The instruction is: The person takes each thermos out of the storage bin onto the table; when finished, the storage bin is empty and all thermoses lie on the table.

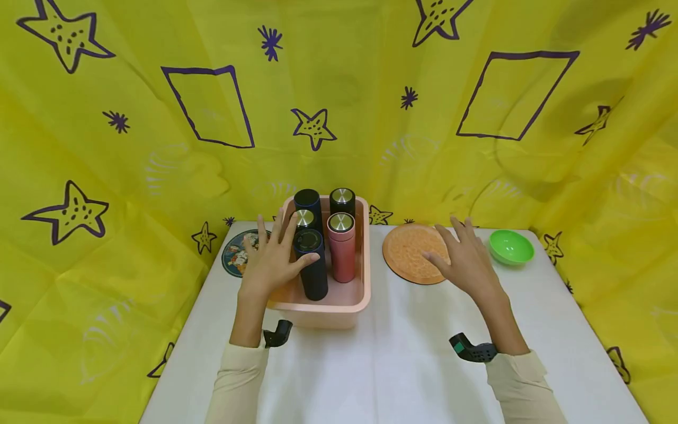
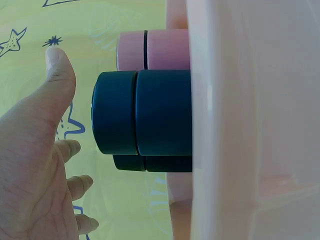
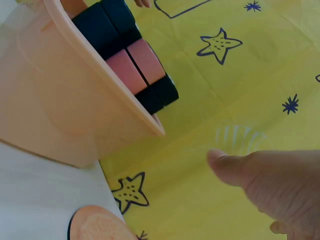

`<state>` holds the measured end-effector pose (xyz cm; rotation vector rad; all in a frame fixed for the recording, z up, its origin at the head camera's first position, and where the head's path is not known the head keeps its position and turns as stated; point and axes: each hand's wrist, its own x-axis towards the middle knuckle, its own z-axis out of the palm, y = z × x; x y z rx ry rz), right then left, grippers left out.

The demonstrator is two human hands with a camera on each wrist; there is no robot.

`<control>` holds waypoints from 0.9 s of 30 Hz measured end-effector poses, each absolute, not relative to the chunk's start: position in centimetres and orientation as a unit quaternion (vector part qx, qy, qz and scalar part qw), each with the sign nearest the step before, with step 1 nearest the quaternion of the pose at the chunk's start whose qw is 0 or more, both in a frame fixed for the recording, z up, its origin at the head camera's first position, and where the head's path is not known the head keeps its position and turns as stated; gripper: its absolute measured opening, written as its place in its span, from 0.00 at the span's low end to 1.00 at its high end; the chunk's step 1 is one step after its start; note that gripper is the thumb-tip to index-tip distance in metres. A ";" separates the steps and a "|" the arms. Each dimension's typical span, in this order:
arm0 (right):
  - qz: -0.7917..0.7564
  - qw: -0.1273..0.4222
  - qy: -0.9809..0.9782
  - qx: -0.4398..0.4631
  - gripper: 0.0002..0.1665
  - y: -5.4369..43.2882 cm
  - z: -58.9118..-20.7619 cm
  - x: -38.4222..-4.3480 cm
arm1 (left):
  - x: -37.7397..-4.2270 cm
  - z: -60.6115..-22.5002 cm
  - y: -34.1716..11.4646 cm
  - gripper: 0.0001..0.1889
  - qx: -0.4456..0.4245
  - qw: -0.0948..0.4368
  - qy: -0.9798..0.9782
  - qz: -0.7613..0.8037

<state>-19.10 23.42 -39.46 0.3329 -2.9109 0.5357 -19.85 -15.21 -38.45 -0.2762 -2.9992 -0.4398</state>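
A peach plastic tub (image 1: 363, 282) stands on the white table with several insulated bottles upright in it. At its front is a dark blue bottle (image 1: 315, 274), with a pink bottle (image 1: 343, 259) to its right. Behind them stand a black bottle (image 1: 342, 201) with a silver lid top and other dark bottles. My left hand (image 1: 271, 259) hovers with spread fingers over the tub's left side, beside the dark blue bottle (image 2: 162, 112), and holds nothing. Fingers spread, my right hand (image 1: 466, 259) is raised near an orange round mat (image 1: 410, 254), also holding nothing.
A green bowl (image 1: 511, 247) sits at the table's back right. Partly behind my left hand lies a round patterned mat (image 1: 233, 256). A yellow curtain (image 1: 349, 70) with starfish drawings hangs behind the white table (image 1: 402, 365) and along both sides.
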 end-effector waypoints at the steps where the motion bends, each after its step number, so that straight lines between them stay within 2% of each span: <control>1: 0.199 0.089 -0.969 0.113 0.41 23.1 -39.5 -19.2 | -19.7 -38.5 -15.3 0.52 -0.089 0.051 -0.984 -0.148; 10: 0.384 0.120 -0.900 0.165 0.27 18.9 -39.5 -20.1 | -18.4 -39.1 -16.3 0.60 -0.072 0.039 -0.973 -0.214; 17: 0.480 0.079 -0.854 0.187 0.26 15.2 -38.9 -21.1 | -17.7 -40.7 -17.1 0.63 -0.070 0.070 -0.961 -0.260; 22: 0.494 0.068 -0.845 0.195 0.26 13.2 -39.4 -22.2 | -17.3 -41.7 -17.5 0.59 -0.046 0.072 -0.949 -0.304; 27: 0.487 0.065 -0.850 0.192 0.29 12.3 -39.8 -22.7 | -17.3 -42.8 -17.8 0.49 -0.017 0.055 -0.936 -0.349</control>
